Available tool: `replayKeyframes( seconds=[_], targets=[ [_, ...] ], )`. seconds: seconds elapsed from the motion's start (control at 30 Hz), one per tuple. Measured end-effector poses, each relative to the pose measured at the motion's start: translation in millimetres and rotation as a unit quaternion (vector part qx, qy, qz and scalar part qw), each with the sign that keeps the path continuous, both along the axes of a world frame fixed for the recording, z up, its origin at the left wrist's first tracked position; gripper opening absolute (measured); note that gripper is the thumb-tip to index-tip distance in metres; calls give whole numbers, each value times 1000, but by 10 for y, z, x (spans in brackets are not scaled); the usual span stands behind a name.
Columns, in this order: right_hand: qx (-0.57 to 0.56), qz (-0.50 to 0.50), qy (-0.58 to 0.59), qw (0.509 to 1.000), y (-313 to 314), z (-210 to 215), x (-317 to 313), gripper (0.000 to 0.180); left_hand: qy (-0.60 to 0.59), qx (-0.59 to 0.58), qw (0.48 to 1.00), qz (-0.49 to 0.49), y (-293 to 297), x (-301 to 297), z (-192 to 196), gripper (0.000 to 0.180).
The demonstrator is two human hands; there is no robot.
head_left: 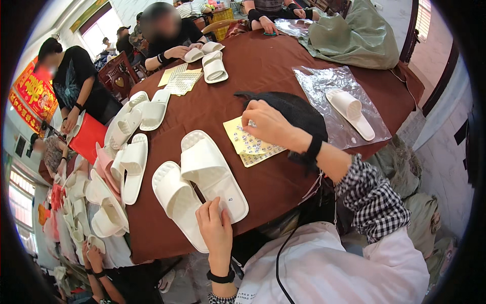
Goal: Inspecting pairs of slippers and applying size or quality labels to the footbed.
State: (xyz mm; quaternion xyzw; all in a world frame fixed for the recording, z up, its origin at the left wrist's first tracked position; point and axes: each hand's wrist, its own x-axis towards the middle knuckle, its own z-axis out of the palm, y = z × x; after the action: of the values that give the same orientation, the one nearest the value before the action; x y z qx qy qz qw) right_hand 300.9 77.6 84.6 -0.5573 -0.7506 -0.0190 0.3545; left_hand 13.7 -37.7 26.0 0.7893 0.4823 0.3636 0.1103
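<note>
A pair of white slippers lies before me on the brown cloth: the left slipper (pixel 174 202) and the right slipper (pixel 210 167). The right one carries a small round sticker (pixel 230 199) on its heel. My left hand (pixel 215 228) rests at that heel, fingers stretched over the slippers' inner edges. Beyond, my right hand (pixel 268 124) is closed in a pinch at a yellow-backed sticker sheet (pixel 250 147) printed with small round labels. Its fingertips meet the sheet's upper part; whether a single label is between them is too small to see.
A black mesh item (pixel 298 109) lies under my right forearm. One slipper (pixel 349 109) sits on a clear plastic bag (pixel 324 81) at the right. Several slippers (pixel 134 167) line the left edge. Co-workers sit around the table (pixel 253 55); one handles slippers (pixel 215 66) at the far side.
</note>
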Motion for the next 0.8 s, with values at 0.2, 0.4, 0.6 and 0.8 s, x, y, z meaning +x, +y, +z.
replayKeyframes(
  seconds=[0.2, 0.4, 0.6, 0.8],
  targets=[
    [-60, -59, -108, 991, 209, -331, 172, 3, 17, 7, 999, -26, -25, -29, 29, 38],
    [-54, -70, -124, 988, 227, -533, 204, 3, 52, 20, 998, -31, -14, -38, -9, 44],
    [-15, -99, -184, 978, 254, -607, 151, 8, 85, 45, 995, -31, -19, -26, 0, 50],
    [-8, -126, -231, 965, 285, -600, 126, 1, 107, 58, 992, -35, -27, -17, -7, 51]
  ],
)
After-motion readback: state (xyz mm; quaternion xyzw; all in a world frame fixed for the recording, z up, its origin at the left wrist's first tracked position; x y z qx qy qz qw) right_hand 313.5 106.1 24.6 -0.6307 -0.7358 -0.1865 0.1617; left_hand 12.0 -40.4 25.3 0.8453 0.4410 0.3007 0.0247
